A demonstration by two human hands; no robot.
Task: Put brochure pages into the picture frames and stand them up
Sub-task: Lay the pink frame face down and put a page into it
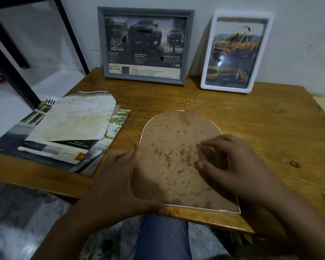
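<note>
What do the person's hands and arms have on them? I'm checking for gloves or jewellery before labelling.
Nothing visible: the left hand and right hand are bare, no gloves, rings or watch, and both forearms are uncovered, with no sleeve in view.

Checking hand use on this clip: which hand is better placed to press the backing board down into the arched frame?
Probably the right hand: its fingertips already rest on the backing board, while the left hand grips the arched frame's left edge, steadying it.

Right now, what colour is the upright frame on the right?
White frame, standing against the wall; head view shows it best.
</note>
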